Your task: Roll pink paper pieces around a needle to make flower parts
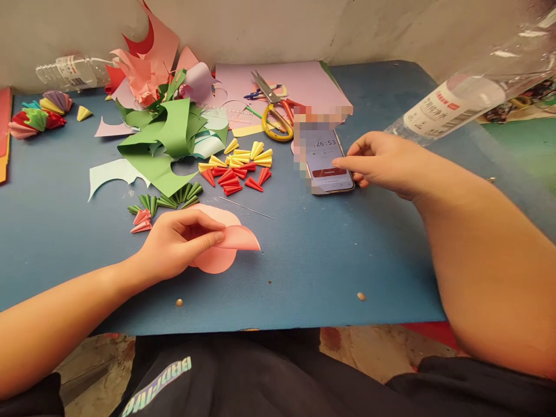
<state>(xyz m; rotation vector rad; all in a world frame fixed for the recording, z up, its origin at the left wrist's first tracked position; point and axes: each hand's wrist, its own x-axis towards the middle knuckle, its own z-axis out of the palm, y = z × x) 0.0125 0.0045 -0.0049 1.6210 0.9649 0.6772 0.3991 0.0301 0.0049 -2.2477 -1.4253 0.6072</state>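
Observation:
In my left hand (174,240), a folded pink paper piece (241,238) is pinched between thumb and fingers. Flat pink paper rounds (217,263) lie on the table under it. At the right, my right hand (382,162) is at a smartphone (332,156); one digit touches the lit screen and the other fingers curl at its right edge. A needle (247,207) lies beyond the pink paper. Small rolled paper cones sit near my left hand: green ones (178,197), pink ones (141,222), red ones (231,180) and yellow ones (243,155).
Green paper scraps (160,139) pile at the back left. Yellow-handled scissors (275,113) rest on purple sheets (234,81). A clear bottle (452,107) leans in at the right; another bottle (76,72) lies by the wall. Colourful folded paper pieces (39,116) are at the far left.

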